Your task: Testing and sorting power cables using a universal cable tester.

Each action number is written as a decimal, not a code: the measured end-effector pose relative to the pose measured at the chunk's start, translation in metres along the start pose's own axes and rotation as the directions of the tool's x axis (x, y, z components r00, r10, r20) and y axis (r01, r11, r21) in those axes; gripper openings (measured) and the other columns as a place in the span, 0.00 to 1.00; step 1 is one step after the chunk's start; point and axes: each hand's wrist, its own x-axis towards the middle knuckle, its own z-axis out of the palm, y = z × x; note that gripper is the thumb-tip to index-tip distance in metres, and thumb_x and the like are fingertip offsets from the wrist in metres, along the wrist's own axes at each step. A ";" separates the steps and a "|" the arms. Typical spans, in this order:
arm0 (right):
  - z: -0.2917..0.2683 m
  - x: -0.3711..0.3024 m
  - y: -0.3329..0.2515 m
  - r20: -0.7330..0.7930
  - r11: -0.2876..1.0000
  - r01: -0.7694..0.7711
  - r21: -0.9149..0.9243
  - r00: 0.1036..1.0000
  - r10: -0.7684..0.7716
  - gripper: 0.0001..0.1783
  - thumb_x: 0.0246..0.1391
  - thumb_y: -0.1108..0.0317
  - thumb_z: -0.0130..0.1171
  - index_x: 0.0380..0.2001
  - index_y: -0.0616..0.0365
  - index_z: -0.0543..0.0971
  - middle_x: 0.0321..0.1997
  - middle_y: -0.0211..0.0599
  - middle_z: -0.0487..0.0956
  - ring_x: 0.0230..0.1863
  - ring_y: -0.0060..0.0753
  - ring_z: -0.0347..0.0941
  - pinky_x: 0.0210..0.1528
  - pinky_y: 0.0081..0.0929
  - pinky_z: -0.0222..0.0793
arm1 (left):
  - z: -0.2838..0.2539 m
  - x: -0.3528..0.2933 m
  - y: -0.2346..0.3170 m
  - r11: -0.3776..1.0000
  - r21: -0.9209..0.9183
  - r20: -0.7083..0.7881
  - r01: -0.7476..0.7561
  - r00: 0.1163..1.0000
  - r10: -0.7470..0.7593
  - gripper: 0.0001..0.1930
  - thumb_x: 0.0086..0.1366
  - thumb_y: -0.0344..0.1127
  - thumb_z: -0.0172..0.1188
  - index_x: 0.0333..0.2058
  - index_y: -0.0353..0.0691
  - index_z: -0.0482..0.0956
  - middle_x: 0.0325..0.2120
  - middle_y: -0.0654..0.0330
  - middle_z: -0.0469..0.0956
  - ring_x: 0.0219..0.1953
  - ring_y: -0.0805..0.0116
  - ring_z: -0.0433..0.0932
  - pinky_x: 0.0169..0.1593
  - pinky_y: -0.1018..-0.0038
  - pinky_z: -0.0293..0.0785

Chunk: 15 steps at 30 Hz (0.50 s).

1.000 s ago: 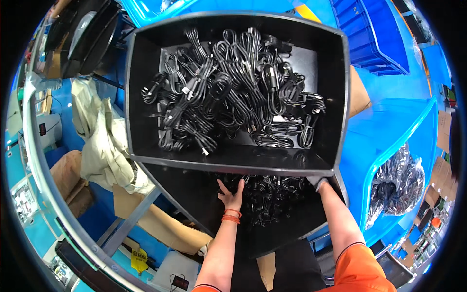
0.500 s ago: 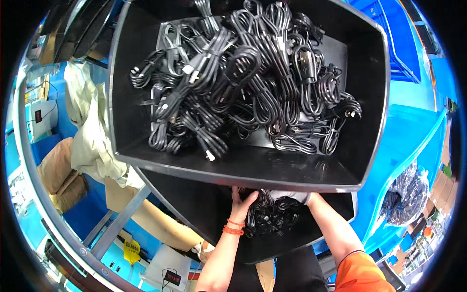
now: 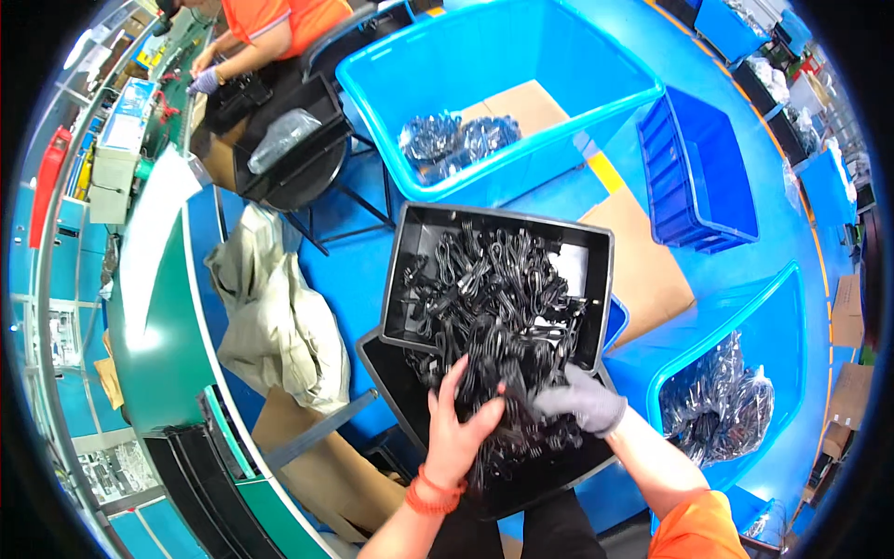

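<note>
A heap of bundled black cables (image 3: 503,396) is held between my two hands, over the near wall of the upper bin. My left hand (image 3: 456,429), bare with an orange-red band at the wrist, curves round the heap's left side, thumb and fingers apart. Wearing a grey glove, my right hand (image 3: 585,404) presses on the right side, its fingertips partly hidden among the cables. The upper black bin (image 3: 396,270) holds many coiled cables (image 3: 475,270). Beneath and nearer me, a second black bin (image 3: 549,475) sits at an angle.
Beyond the bins stands a large light-blue tub (image 3: 410,177) with bagged items. A dark-blue crate (image 3: 694,177) is at far right, and another blue tub (image 3: 787,363) holds a clear bag of dark items. Pale sacking (image 3: 279,326) and a green workbench (image 3: 158,326) lie left. A co-worker (image 3: 279,37) works far left.
My hands have risen from the lower bin to the upper bin's near edge, carrying a heap of cables. My view has pulled back, so the bins look smaller and more surroundings show.
</note>
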 end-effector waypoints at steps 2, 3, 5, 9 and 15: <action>-0.016 0.018 -0.021 0.047 0.821 0.206 -0.533 0.976 -0.214 0.27 0.51 0.73 0.54 0.56 0.62 0.69 0.49 0.35 0.78 0.50 0.23 0.72 0.53 0.25 0.66 | 0.003 0.047 0.015 0.990 0.118 0.040 -0.077 0.997 0.073 0.36 0.52 0.48 0.68 0.59 0.49 0.66 0.49 0.43 0.66 0.53 0.52 0.67 0.61 0.64 0.60; -0.024 0.032 -0.026 0.316 0.512 0.495 -0.702 0.861 -0.398 0.24 0.52 0.72 0.53 0.55 0.62 0.70 0.49 0.34 0.78 0.51 0.22 0.72 0.53 0.24 0.66 | 0.006 0.072 0.017 0.978 0.198 0.056 -0.063 0.997 0.053 0.36 0.52 0.50 0.69 0.59 0.53 0.67 0.49 0.40 0.66 0.53 0.50 0.67 0.60 0.63 0.61; -0.039 0.052 -0.025 -0.202 0.980 0.024 -0.197 0.977 -0.064 0.22 0.53 0.67 0.53 0.52 0.57 0.73 0.46 0.34 0.78 0.48 0.24 0.73 0.50 0.26 0.68 | 0.015 0.117 0.015 0.973 0.230 0.145 0.000 0.989 -0.034 0.36 0.50 0.57 0.67 0.58 0.60 0.68 0.51 0.36 0.64 0.53 0.44 0.68 0.57 0.62 0.66; -0.061 0.073 -0.025 -0.268 1.000 -0.002 0.008 0.964 0.004 0.25 0.52 0.59 0.59 0.52 0.57 0.72 0.41 0.34 0.77 0.41 0.24 0.75 0.38 0.23 0.75 | 0.033 0.154 0.006 0.832 0.543 -0.007 0.111 0.992 -0.128 0.34 0.52 0.57 0.65 0.57 0.55 0.69 0.49 0.37 0.67 0.49 0.53 0.74 0.51 0.65 0.71; -0.046 0.060 -0.038 -0.655 0.552 -0.441 -0.708 0.701 -0.282 0.50 0.46 0.34 0.55 0.60 0.65 0.62 0.55 0.59 0.72 0.57 0.55 0.69 0.59 0.39 0.60 | 0.026 0.157 0.014 0.774 0.627 0.072 0.092 0.982 -0.175 0.45 0.45 0.72 0.60 0.61 0.62 0.64 0.61 0.31 0.50 0.58 0.34 0.63 0.59 0.56 0.64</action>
